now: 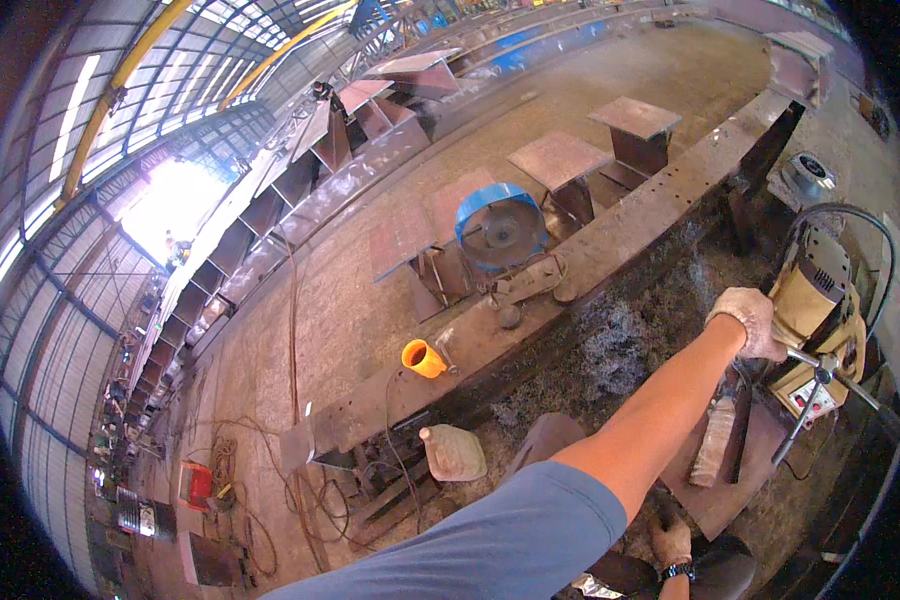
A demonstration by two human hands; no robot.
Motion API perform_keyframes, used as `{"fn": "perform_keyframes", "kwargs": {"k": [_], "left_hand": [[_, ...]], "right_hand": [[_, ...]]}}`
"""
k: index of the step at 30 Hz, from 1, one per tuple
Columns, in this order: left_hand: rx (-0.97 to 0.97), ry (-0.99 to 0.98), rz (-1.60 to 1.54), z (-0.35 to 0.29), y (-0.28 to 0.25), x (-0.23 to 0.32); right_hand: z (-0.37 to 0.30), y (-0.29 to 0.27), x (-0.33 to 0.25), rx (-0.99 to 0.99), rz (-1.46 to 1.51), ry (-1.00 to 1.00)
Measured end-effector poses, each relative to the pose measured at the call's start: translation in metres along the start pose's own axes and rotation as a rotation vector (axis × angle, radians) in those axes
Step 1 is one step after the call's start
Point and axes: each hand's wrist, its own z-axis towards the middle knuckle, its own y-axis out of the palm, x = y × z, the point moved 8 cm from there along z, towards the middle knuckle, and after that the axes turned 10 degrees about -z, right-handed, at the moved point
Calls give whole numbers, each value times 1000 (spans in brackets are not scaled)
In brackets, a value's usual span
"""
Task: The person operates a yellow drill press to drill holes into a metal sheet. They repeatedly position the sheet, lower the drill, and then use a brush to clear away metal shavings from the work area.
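Left hand point(748, 322) closed on the drill's feed handle point(802, 358)

Starting from the left, I saw a yellow cup point(423, 358) on the long steel beam point(630, 240), its mouth open. It was probably parked there because the flat top made a handy shelf. An off-white jug point(453, 452) sat low on the beam's near side, within reach of a seated worker, I judged. Farther off, a blue-rimmed disc point(500, 228) stood beyond the beam, and metal shavings point(610, 345) lay heaped along its near side.

My left arm point(660, 370) ran from the near left across to the right, stretched long with only a slight elbow bend and the back of the glove turned up. I took that reach to be needed because the drill point(815, 270) stood well to the right. The fingers looked wrapped around one spoke of the feed handle, near its outer end, where a grip would give the most leverage.

The right hand point(673, 540) was low and near, a dark watch point(678, 571) at its wrist, just beside the brown plate point(735, 495). Its fingers pointed away from me, partly in shadow; I could not tell whether they held anything. A pale roll point(712, 440) lay on that plate, left of the drill and near its control panel point(812, 398).
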Motion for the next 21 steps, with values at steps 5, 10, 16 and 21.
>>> {"fn": "perform_keyframes", "kwargs": {"k": [5,10,16,21], "left_hand": [[45,14,-28,0,3,-6],[27,5,-44,4,7,-10],[15,-35,-31,3,8,-12],[47,-58,-36,-1,7,-23]], "right_hand": [[-11,-13,-20,-28,11,31],[-7,-6,-12,2,44,30],[8,16,16,74,81,-58],[19,25,21,-5,83,-36]]}}
